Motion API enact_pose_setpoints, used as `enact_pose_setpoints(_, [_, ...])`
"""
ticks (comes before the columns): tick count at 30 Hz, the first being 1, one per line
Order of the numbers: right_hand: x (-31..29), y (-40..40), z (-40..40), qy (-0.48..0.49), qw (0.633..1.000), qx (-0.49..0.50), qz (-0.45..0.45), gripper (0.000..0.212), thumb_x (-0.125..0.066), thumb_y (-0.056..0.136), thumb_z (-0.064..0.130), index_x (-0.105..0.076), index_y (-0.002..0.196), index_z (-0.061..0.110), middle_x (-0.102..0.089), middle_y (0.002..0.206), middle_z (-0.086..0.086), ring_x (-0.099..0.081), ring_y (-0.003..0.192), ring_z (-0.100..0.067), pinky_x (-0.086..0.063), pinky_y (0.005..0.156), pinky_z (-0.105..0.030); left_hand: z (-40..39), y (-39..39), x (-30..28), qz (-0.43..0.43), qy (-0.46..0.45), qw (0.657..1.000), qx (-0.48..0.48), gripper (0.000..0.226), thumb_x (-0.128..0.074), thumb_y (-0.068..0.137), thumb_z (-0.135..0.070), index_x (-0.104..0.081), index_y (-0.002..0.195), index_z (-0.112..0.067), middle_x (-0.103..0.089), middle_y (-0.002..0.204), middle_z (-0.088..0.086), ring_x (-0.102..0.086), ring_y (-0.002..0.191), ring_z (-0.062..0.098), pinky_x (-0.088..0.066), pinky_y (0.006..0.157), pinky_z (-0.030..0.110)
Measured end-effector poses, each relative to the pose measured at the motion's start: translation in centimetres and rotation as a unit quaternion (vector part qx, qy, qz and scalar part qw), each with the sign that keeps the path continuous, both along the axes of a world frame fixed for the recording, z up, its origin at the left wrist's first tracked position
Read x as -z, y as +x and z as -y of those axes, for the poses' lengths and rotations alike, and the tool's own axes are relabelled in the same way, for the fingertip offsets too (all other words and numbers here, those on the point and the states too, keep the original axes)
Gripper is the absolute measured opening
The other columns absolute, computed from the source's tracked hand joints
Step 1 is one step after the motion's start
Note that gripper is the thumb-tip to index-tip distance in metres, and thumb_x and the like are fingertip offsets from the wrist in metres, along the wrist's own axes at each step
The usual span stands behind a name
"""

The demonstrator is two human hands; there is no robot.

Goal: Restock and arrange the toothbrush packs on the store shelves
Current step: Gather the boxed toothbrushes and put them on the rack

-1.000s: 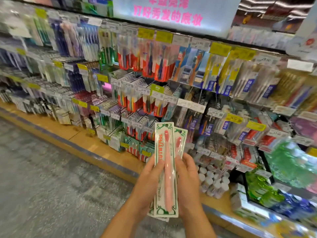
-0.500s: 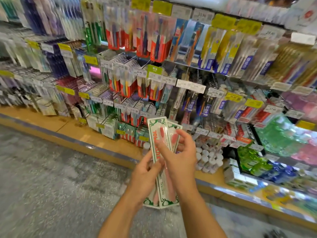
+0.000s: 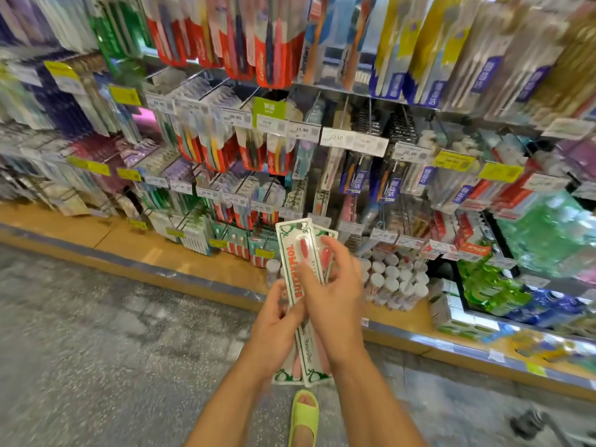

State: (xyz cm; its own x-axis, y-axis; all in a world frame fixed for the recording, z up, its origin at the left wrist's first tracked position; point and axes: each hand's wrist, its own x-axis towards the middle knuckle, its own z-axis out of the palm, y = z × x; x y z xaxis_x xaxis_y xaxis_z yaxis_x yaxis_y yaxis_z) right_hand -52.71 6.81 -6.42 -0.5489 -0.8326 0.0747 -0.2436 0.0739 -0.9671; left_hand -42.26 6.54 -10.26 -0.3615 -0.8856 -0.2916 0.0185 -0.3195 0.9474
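Two toothbrush packs (image 3: 292, 262) sit fanned in the person's hands in front of the store shelves (image 3: 322, 130), low in the head view, over the speckled floor (image 3: 96, 333). Each pack is a long, narrow white card with green scrollwork at the borders and red lettering running lengthwise down the front one; a clear blister on each shows a pink brush, the red-pink head up near the top end. The front pack overlaps the rear one, whose upper corner peeks out to the right. Left hand (image 3: 274, 330) is wrapped around the lower half of the packs, thumb across the front. Right hand (image 3: 335, 291) lies over the middle, fingers (image 3: 335, 253) spread and touching the blisters, thumb pressed on the lettered strip. Below the packs, a foot in a lime-green sandal (image 3: 303, 411) shows on the floor. Behind them, hanging packs and price tags (image 3: 335, 138) fill the pegs.
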Motion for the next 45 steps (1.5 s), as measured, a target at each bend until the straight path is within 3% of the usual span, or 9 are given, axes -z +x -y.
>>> enact_pose_setpoints(4, [0.3,-2.2,3.6,0.026,0.999,-0.018,-0.020,0.050,-0.077,0.085,0.043,-0.052,0.128,0.048,-0.039,0.122,0.022,-0.045,0.111,0.018,-0.040,0.086,-0.003,3.6,-2.4,1.1,0.030,-0.004,0.999,0.038,0.052,-0.055,0.107,-0.028,-0.036,0.155,-0.034,-0.057,0.149,-0.010,-0.059,0.127,-0.006,-0.053,0.101,0.020])
enact_pose_setpoints(8, [1.2,-4.4,7.2,0.057,0.995,-0.011,-0.079,0.074,-0.088,0.070,0.045,-0.049,0.133,0.038,-0.043,0.124,0.010,-0.050,0.115,-0.006,-0.046,0.099,-0.023,6.4,-4.8,1.6,0.029,-0.023,0.998,0.047,0.055,-0.052,0.107,-0.028,-0.029,0.154,-0.044,-0.060,0.138,-0.029,-0.058,0.116,-0.019,-0.051,0.092,0.011])
enact_pose_setpoints(12, [2.0,-6.5,10.6,0.062,0.994,0.026,-0.090,0.057,-0.085,0.071,0.032,-0.059,0.123,0.032,-0.055,0.113,0.015,-0.055,0.105,-0.001,-0.050,0.094,-0.030,9.5,-6.8,1.7,0.084,-0.001,0.996,0.044,0.053,-0.055,0.104,-0.045,-0.027,0.148,-0.053,-0.080,0.107,0.005,-0.073,0.076,0.026,-0.063,0.084,0.042])
enact_pose_setpoints(15, [2.7,-8.0,12.5,0.051,0.993,0.047,-0.092,0.049,-0.084,0.071,0.030,-0.059,0.113,0.034,-0.057,0.112,0.019,-0.054,0.102,0.009,-0.048,0.088,-0.025,11.7,-8.3,1.6,0.096,0.006,0.994,0.049,0.055,-0.063,0.101,-0.035,-0.035,0.146,-0.050,-0.074,0.110,0.013,-0.065,0.114,0.050,-0.053,0.099,0.049])
enact_pose_setpoints(19, [3.7,-9.6,14.8,0.032,0.994,0.070,-0.083,0.057,-0.083,0.072,0.030,-0.061,0.123,0.021,-0.046,0.128,0.010,-0.052,0.119,-0.004,-0.038,0.090,-0.009,13.9,-9.9,2.2,0.095,0.010,0.994,0.052,0.045,-0.062,0.102,-0.036,-0.044,0.141,-0.049,-0.074,0.119,0.002,-0.063,0.125,0.032,-0.053,0.104,0.035])
enact_pose_setpoints(22, [4.3,-10.8,15.9,0.028,0.996,0.079,-0.041,0.053,-0.083,0.075,0.034,-0.058,0.122,0.026,-0.052,0.117,0.014,-0.057,0.108,-0.003,-0.047,0.089,-0.018,15.4,-10.6,3.3,0.078,0.006,0.997,0.020,0.022,-0.050,0.108,-0.034,-0.060,0.111,-0.053,-0.075,0.094,-0.023,-0.068,0.088,-0.013,-0.047,0.075,0.003])
enact_pose_setpoints(29, [7.2,-12.6,17.4,0.075,0.995,0.007,0.061,0.042,-0.081,0.079,0.023,-0.047,0.101,0.034,-0.069,0.102,0.009,-0.069,0.093,-0.006,-0.051,0.074,-0.018,18.0,-10.5,6.5,0.122,0.016,0.992,-0.010,0.026,-0.051,0.108,-0.021,-0.068,0.114,-0.040,-0.078,0.098,-0.015,-0.072,0.095,0.002,-0.052,0.078,0.021])
enact_pose_setpoints(36, [11.2,-12.4,19.4,0.107,0.987,0.002,0.121,0.027,-0.074,0.081,0.023,-0.050,0.092,0.027,-0.065,0.087,0.009,-0.062,0.076,-0.006,-0.049,0.070,-0.028,21.5,-10.0,9.4,0.114,0.030,0.993,0.005,0.032,-0.054,0.102,0.001,-0.064,0.109,-0.029,-0.076,0.084,-0.019,-0.069,0.080,-0.007,-0.051,0.067,0.011])
enact_pose_setpoints(45, [18.2,-9.0,21.3,0.128,0.984,0.025,0.120,0.020,-0.052,0.103,0.041,-0.060,0.096,0.025,-0.067,0.089,0.010,-0.064,0.084,-0.004,-0.051,0.078,-0.028,25.2,-8.4,14.5,0.098,0.022,0.993,0.055,0.025,-0.056,0.105,-0.011,-0.067,0.114,-0.032,-0.078,0.094,-0.011,-0.072,0.087,0.001,-0.056,0.074,0.018])
